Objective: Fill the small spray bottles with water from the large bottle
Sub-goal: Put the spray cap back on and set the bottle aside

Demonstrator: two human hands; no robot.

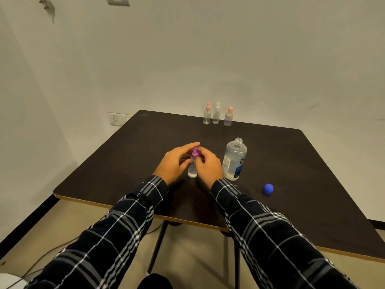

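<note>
A small clear spray bottle [192, 171] with a purple spray top [195, 152] stands upright on the dark table [125, 155], with liquid in it. My left hand [174, 162] holds the bottle from the left. My right hand [208, 165] pinches the purple top from the right. Just to the right stands the large clear bottle [234, 159], uncapped and partly filled with water. Its blue cap [268, 188] lies on the table to the right. Three more small spray bottles [217, 114] stand in a row at the table's far edge.
The table's far edge sits close to a white wall. A wall socket [116, 119] is mounted beyond the far left corner. Cables run over the floor [52, 250] at lower left, beneath the front table edge.
</note>
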